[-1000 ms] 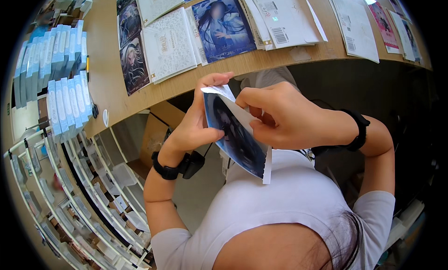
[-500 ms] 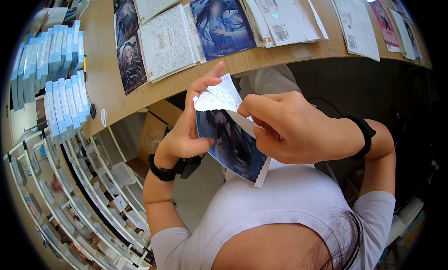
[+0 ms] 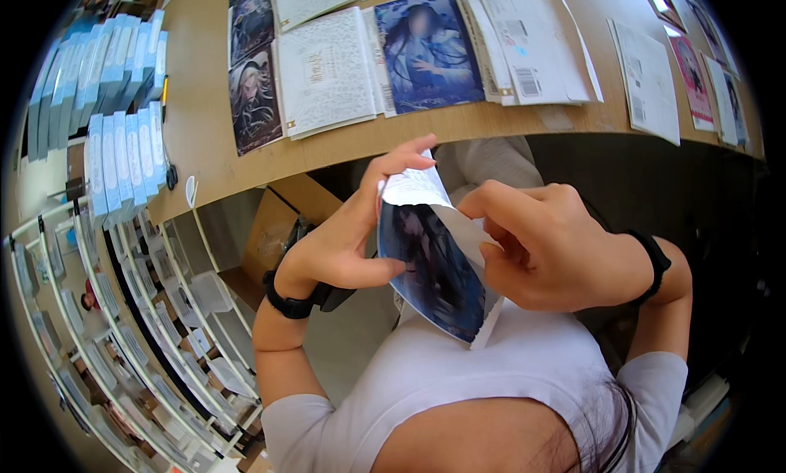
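A dark blue illustrated sheet (image 3: pixel 434 277) is held upright at a slant before my chest. Its top is white patterned paper (image 3: pixel 413 188) folded over, and a plain white strip runs down its right side. My left hand (image 3: pixel 340 248) grips it from the left, thumb on the printed face and fingers around the top and back. On the right, my right hand (image 3: pixel 565 248) is closed, thumb and curled forefinger pinching the white paper at the upper right edge. Its other fingertips are partly hidden.
Ahead is a wooden table (image 3: pixel 205 158) with white patterned envelopes (image 3: pixel 327 72), a blue illustrated print (image 3: pixel 430 56) and a stack of white packets (image 3: pixel 540 43). Blue-and-white boxes (image 3: pixel 123 158) stand at the left, near scissors (image 3: pixel 171 177). Below them is a white-framed rack (image 3: pixel 131 334).
The view has shifted, so the table sits lower and farther right. Both hands keep hold of the sheet; the white flap at its top looks narrower and more tilted.
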`<state>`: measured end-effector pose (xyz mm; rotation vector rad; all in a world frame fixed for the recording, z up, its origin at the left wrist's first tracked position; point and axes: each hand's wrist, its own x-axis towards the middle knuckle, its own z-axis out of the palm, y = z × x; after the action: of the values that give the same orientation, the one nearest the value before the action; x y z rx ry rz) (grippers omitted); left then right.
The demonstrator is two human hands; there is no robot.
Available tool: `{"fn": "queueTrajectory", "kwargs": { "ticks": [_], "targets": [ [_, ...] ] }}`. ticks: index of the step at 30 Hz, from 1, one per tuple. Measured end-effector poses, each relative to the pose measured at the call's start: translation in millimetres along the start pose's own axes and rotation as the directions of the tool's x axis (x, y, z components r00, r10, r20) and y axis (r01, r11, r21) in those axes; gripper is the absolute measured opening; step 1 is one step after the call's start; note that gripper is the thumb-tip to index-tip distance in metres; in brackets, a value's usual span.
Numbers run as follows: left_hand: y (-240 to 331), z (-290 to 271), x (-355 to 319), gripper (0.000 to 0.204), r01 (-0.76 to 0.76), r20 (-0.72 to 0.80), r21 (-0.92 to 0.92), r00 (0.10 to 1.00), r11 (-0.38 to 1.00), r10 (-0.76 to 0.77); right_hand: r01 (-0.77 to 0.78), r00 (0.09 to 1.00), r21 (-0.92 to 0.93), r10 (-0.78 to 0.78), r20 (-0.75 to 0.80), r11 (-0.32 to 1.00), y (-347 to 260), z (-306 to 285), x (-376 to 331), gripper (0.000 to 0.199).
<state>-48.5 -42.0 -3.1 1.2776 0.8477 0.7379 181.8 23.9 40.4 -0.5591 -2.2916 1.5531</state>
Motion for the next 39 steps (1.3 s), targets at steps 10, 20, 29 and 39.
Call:
{"fn": "queueTrajectory", "kwargs": {
  "ticks": [10, 20, 29, 39],
  "targets": [
    [0, -14, -4, 0.088, -0.024, 0.042, 0.191, 0.999, 0.981, 0.016, -0.023, 0.999, -0.104, 0.019, -0.035, 0.994, -1, -2, 10, 0.028],
    [16, -25, 5, 0.087, -0.023, -0.022, 0.029, 0.999, 0.999, 0.024, 0.064, 0.989, -0.154, -0.083, -0.121, 0.986, -4, -17, 26, 0.029],
    [49, -40, 33, 0.087, -0.142, -0.043, 0.089, 0.988, 0.986, 0.146, 0.143, 0.92, -0.309, -0.241, -0.308, 0.94, -13, -44, 39, 0.031],
    [57, -43, 38, 0.089, -0.154, -0.098, 0.227, 0.979, 0.961, 0.18, 0.139, 0.91, -0.365, -0.264, -0.32, 0.921, -11, -49, 40, 0.032]
  ]
}}
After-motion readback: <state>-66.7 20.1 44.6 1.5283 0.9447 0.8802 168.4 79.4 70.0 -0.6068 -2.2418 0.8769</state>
